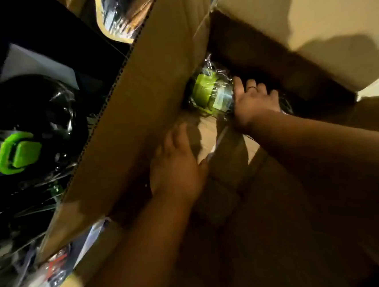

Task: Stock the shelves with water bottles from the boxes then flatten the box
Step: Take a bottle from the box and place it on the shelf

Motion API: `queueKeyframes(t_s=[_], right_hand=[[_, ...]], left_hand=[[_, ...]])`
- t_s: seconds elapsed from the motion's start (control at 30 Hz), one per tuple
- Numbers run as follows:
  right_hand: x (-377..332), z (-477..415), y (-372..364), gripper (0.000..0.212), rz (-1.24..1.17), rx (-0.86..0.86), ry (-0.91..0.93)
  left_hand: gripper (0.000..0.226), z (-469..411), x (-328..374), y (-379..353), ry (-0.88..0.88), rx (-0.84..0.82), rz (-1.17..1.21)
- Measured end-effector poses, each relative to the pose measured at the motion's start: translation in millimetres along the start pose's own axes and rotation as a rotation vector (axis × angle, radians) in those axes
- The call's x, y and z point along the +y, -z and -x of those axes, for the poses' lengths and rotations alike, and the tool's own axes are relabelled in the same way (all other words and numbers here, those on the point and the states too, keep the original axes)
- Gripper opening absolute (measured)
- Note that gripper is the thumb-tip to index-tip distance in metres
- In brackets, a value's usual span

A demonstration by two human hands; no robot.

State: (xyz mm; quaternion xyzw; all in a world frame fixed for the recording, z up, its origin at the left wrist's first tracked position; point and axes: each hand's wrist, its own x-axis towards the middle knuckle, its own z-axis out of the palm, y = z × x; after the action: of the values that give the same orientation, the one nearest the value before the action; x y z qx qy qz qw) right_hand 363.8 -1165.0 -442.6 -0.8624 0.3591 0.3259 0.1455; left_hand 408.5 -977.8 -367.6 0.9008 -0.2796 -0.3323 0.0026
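Open cardboard box [145, 82], flaps raised, taking up most of the view, brown floor partly lit. Outside it on the left, in the dark, a black bottle [41, 106] in clear plastic wrap, capped with a bright green lid [18, 151]. Inside the box, two bare forearms reaching down. Left hand [176, 165] low near the left wall, fingers straight and close together, holding nothing. Right hand [252, 101] curled round a plastic-wrapped, green-topped water bottle [209, 93] lying in the far corner on the box floor. Thin ring [252, 88] on one finger of that hand.
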Motion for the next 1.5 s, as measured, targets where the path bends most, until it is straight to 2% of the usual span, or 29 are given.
queueKeyframes(t_s=[0.07,0.27,0.47,0.57,0.7,0.83,1.03,1.1,1.23,1.37,1.5], right_hand=[[4,-8,-3,0.074,-0.023,0.047,0.018],[15,41,40,0.091,-0.127,-0.038,0.064],[13,164,136,0.097,-0.367,-0.028,0.099],[11,238,189,0.099,-0.487,-0.008,0.094],[15,350,274,0.089,-0.617,0.068,0.037],[20,453,343,0.091,-0.676,0.152,0.079],[23,581,428,0.065,-0.577,0.331,0.299],[21,609,448,0.070,-0.511,0.369,0.418],[1,655,486,0.085,-0.374,0.426,0.628],[-37,709,513,0.078,-0.411,0.434,0.862],[-82,774,532,0.085,-0.457,0.448,1.077]], left_hand=[[0.088,-6,-4,-3,0.010,-0.017,-0.009],[0.086,21,5,27,0.080,-0.048,-0.046],[0.075,105,33,111,0.042,-0.062,-0.063],[0.083,161,46,170,0.003,-0.056,-0.095],[0.081,241,63,264,-0.095,-0.011,-0.185],[0.081,329,73,348,-0.161,0.173,-0.189],[0.056,460,87,433,-0.130,0.557,0.035],[0.056,498,87,447,-0.075,0.656,0.053],[0.062,571,82,478,0.144,0.789,0.139],[0.058,649,62,506,0.232,0.946,0.025],[0.058,741,15,538,0.360,1.129,0.015]])
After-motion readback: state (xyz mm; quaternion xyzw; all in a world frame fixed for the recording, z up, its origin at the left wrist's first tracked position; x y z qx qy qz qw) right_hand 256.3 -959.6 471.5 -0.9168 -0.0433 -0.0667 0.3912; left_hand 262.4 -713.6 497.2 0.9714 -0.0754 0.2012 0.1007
